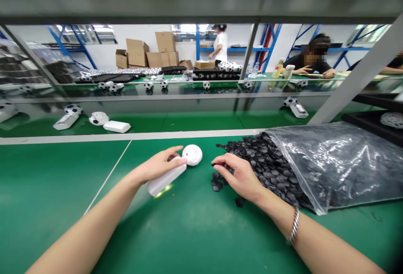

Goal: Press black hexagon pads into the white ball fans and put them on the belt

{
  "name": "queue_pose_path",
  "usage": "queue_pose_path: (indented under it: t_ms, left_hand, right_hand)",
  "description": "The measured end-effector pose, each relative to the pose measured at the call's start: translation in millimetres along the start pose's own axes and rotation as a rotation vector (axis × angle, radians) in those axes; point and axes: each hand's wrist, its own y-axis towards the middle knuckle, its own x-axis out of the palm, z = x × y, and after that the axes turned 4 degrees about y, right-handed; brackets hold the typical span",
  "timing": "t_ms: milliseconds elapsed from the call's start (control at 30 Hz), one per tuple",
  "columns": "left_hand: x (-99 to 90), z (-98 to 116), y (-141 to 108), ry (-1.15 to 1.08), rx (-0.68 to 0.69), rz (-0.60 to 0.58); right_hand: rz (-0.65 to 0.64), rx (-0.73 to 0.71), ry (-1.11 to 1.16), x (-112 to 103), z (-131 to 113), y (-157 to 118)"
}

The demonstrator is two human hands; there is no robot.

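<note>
My left hand (160, 164) is closed round a white device (168, 178), a long block joined to a white ball with small dark marks. The ball end points away to the right, and a yellowish glow shows on the green table beneath the block. To the right, my right hand (237, 175) pinches a small black piece (214, 164) between thumb and fingertips. Beside and behind that hand lies a heap of black pieces (277, 173), spilling from a clear plastic bag (349, 164). A few loose black pieces rest near my right fingers.
Beyond the white table edge (151, 134), a green belt (189, 118) carries white devices with black-and-white balls (98, 118). A slanting grey post (355, 72) rises behind the bag. Black trays (371, 118) stand at the far right. Several people and cardboard boxes (137, 52) are farther back.
</note>
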Motion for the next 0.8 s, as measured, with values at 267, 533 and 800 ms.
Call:
queue_pose_path:
  t_ms: [267,533,800]
  left_hand:
    - [-6.1,-13,-18,0.135,-0.002,0.068]
    - [-3.4,-14,-21,0.201,0.040,0.133]
    - [21.9,8,-11,0.201,0.229,0.077]
  right_hand:
    - [-0.009,0.006,-0.012,3,6,-2]
    - [0.002,0.070,0.042,9,4,-4]
    - [-0.018,0.028,0.074,18,-7,-5]
